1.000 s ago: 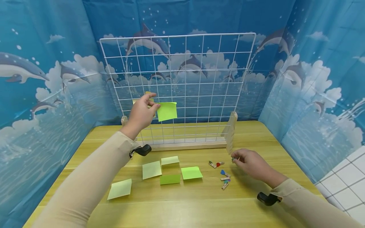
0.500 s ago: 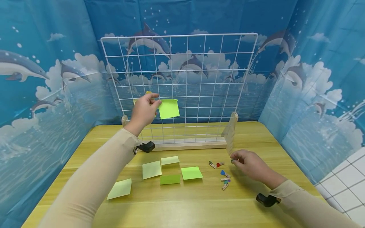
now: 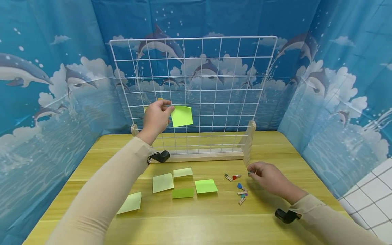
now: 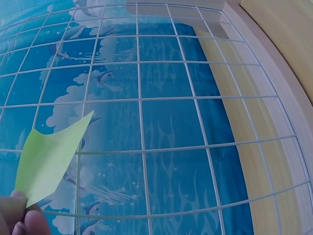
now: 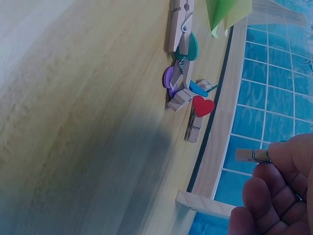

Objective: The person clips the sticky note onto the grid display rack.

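My left hand [image 3: 156, 117] pinches a bright green sticky note [image 3: 182, 116] by its left edge, in front of the white wire grid [image 3: 214, 90]. In the left wrist view the same note curls a little, with thumb and fingertips at its lower corner. Partly hidden behind this hand, a pale note [image 3: 145, 109] and a yellow clip show on the grid. My right hand [image 3: 267, 175] is over the right side of the table, and its thumb and fingers pinch a small wooden clothespin [image 5: 252, 155]. Several more clothespins [image 3: 242, 193] with coloured hearts lie just left of it.
Several sticky notes in yellow and green, among them a pale yellow note [image 3: 163, 182] and a bright green one [image 3: 206, 186], lie on the wooden table [image 3: 196, 224]. The grid stands in a wooden base [image 3: 202, 156] with side feet. A dolphin-print curtain [image 3: 196, 20] hangs behind.
My left hand has moved slightly up and to the right with the green sticky note. The right hand has stayed almost in place, holding the clothespin.
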A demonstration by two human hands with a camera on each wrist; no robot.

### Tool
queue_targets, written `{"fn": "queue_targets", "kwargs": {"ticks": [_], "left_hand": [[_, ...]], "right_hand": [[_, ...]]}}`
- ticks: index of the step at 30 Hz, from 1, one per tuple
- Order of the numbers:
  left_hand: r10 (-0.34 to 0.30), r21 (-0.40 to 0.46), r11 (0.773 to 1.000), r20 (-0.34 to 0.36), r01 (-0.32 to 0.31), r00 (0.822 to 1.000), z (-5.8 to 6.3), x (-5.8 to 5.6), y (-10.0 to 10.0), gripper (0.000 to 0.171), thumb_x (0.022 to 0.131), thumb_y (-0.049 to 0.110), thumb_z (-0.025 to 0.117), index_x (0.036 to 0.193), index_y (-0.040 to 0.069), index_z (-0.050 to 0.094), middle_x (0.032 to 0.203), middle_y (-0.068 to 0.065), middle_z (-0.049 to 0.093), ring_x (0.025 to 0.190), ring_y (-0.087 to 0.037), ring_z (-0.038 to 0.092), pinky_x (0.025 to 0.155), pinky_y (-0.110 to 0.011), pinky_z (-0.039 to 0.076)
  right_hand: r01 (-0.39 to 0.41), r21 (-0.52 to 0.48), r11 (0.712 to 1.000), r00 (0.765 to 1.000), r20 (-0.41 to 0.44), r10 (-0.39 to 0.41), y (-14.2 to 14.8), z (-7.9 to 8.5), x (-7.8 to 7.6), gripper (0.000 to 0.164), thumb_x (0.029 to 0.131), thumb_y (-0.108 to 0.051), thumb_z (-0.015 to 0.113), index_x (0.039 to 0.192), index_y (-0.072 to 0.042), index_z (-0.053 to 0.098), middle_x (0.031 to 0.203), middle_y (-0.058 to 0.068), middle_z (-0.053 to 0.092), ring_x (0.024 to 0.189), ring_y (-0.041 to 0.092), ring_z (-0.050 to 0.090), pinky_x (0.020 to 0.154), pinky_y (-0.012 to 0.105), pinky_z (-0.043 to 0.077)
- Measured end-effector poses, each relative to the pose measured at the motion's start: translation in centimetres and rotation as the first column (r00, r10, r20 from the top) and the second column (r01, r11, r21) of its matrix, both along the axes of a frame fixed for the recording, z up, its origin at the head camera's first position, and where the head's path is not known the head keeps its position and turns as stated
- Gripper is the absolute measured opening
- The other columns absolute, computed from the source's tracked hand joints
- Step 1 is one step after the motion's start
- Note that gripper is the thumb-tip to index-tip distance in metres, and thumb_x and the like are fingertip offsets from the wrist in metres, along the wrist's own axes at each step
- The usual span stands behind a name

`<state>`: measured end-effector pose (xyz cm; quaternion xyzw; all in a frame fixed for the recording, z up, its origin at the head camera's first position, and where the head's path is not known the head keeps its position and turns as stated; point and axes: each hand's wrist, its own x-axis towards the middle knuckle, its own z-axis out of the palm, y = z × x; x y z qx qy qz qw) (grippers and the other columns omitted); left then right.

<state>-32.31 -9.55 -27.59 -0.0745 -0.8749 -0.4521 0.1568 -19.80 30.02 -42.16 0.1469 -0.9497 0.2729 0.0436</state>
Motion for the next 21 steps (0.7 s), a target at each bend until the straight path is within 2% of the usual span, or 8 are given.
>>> {"fn": "queue_targets", "kwargs": {"ticks": [10, 21], "left_hand": [[0.041, 0.023, 0.999, 0.002, -0.041, 0.999, 0.2, -0.03, 0.34, 0.036, 0.108, 0.035, 0.062, 0.138, 0.016, 0.068, 0.12, -0.006, 0.074, 0.079, -0.023, 0.073, 0.071, -0.035, 0.061], [0.075, -0.001, 0.997, -0.005, -0.075, 0.997, 0.24, -0.06, 0.41, 0.034, 0.107, 0.037, 0.063, 0.134, 0.016, 0.071, 0.116, -0.006, 0.074, 0.078, -0.021, 0.073, 0.066, -0.034, 0.058]], "right_hand": [[0.005, 0.007, 1.0, 1.0, -0.01, -0.004, -0.14, -0.06, 0.07, 0.01, 0.101, -0.008, 0.068, 0.109, -0.007, 0.074, 0.094, -0.004, 0.068, 0.073, 0.004, 0.053, 0.061, 0.024, 0.048], [0.005, -0.013, 1.0, 1.0, -0.011, -0.006, -0.38, -0.04, 0.22, 0.009, 0.101, -0.008, 0.069, 0.109, -0.008, 0.074, 0.094, -0.004, 0.068, 0.073, 0.005, 0.053, 0.06, 0.025, 0.048]]}}
